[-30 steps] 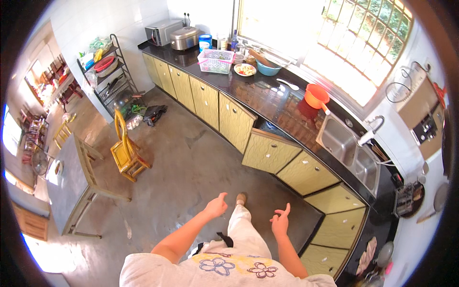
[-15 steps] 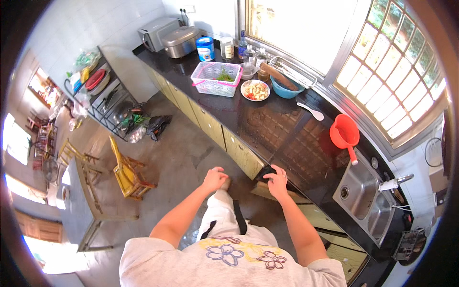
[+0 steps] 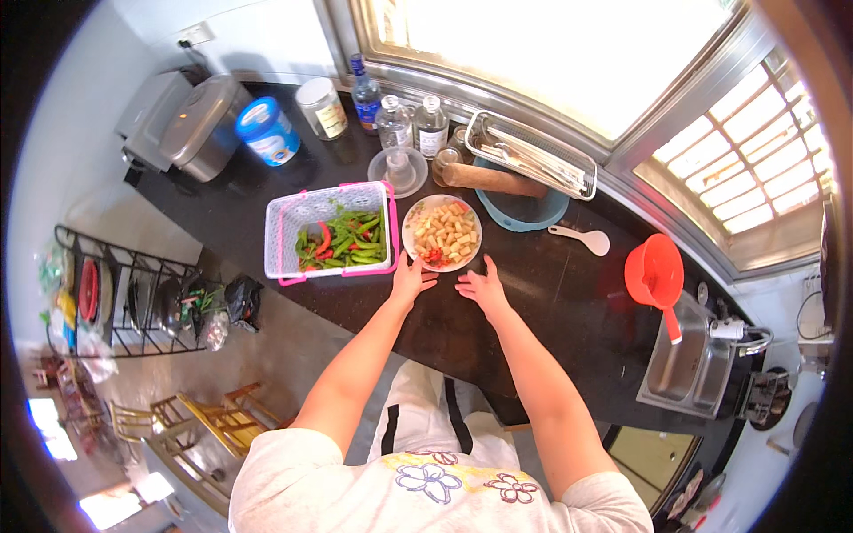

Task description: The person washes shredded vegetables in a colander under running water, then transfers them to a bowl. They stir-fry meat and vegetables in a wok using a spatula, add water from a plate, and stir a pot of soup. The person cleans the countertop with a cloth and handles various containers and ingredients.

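Note:
A round plate (image 3: 407, 238) heaped with pale, cut-up chunks (image 3: 451, 231) and some red bits lies on the black counter. At its near left rim is my left hand (image 3: 411, 282), open, with the fingertips at or touching the edge. My right hand (image 3: 482, 289) is spread just off the near right rim, open and holding nothing. Left of the plate stands a white plastic basket (image 3: 283, 235) with pink handles. Inside it are green and red chili peppers (image 3: 355, 242) and leafy greens.
Behind the plate are several bottles (image 3: 431, 129), a blue basin (image 3: 524, 213) under a wooden rolling pin (image 3: 493, 179), and a rack of chopsticks (image 3: 533, 153). To the right are a white spoon (image 3: 586, 238), a red ladle (image 3: 653, 271) and a steel sink (image 3: 680, 369). A rice cooker (image 3: 206, 129) sits far left.
My view has turned toward the counter and come closer to it. Both hands have moved from beside the counter's front edge up to the plate; the right has left a dark thing there.

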Tool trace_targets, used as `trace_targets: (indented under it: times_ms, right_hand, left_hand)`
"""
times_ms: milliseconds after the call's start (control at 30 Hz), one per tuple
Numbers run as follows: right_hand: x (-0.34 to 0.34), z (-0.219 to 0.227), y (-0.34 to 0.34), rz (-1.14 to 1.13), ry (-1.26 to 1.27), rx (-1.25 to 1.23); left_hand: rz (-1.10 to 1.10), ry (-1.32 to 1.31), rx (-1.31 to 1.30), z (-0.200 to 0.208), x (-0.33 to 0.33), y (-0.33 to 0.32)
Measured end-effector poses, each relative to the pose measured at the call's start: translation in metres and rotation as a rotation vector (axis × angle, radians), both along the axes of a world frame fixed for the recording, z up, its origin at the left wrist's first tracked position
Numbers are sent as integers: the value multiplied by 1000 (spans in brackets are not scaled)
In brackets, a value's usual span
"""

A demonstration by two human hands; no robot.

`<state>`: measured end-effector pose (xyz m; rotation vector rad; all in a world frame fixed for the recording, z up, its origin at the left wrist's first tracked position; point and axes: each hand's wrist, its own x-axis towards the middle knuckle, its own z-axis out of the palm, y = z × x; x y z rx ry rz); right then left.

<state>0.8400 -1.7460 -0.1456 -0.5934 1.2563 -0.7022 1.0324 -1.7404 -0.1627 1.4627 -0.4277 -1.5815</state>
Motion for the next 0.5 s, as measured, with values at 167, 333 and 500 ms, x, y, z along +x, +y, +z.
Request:
trace_targets:
  times_ms: [167,333,500]
  right_hand:
    - [15,-16,-21,-123,-101,-39]
    - [21,-27,10,-291,-127,-122]
    - [-37,-3,124,-451,-191,-161]
  left_hand:
    - [-31,52,-29,8,-3,-6]
    - [-86,28,-93,21,-4,11]
    - [-390,-52,-110,67,-71,67]
